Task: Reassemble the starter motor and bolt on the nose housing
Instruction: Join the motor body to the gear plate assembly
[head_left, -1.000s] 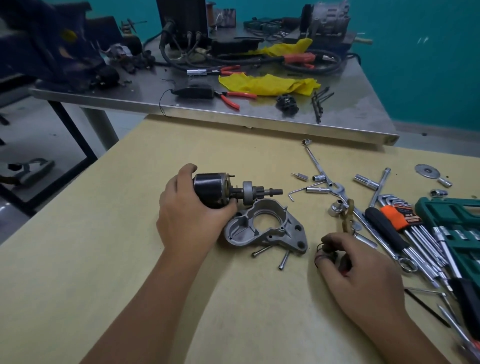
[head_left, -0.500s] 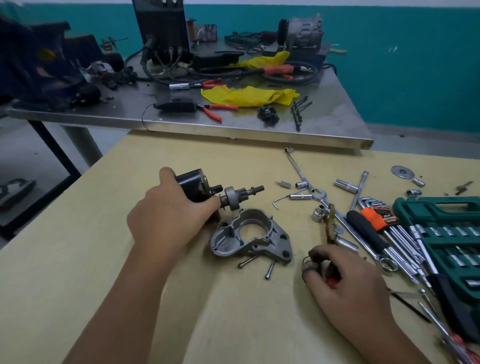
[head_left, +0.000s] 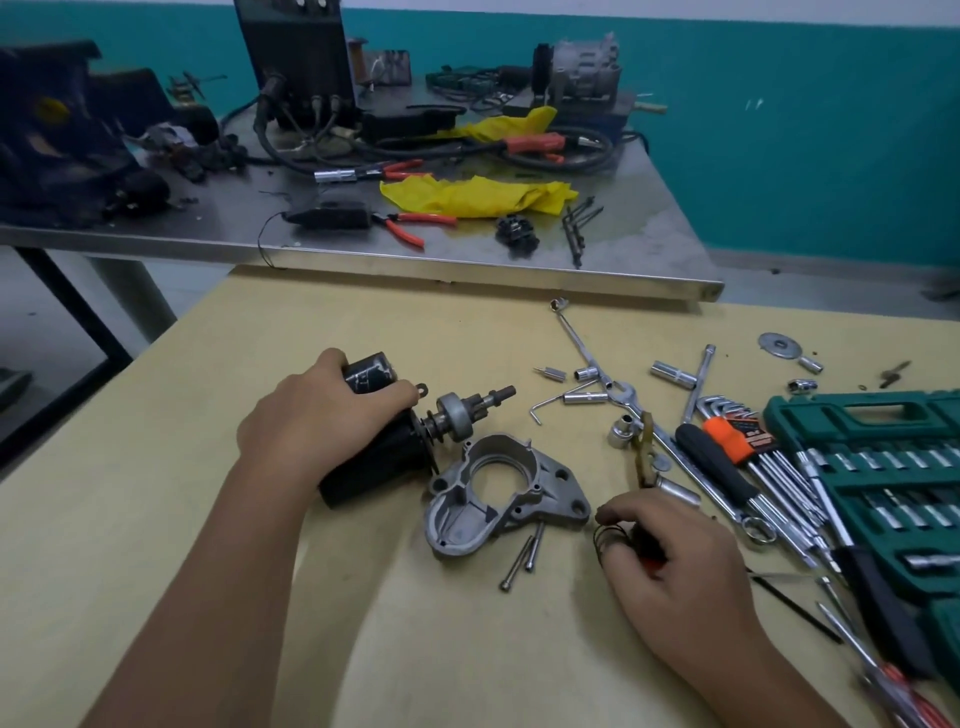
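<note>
No text, brand or number can be read anywhere (white print is borne by the orange hex-key holder (head_left: 737, 434), but it is too blurred to be made out).

The left hand (head_left: 322, 421) grips the black starter motor (head_left: 384, 447) on the desk (head_left: 156, 519), beside the nose housing (head_left: 498, 493). The right hand (head_left: 675, 561) pinches a small dark part near two bolts (head_left: 524, 553).

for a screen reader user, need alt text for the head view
A person's left hand grips a black starter motor on a yellow table, beside the loose nose housing and two bolts. The right hand holds a small dark part near scattered tools.
</note>
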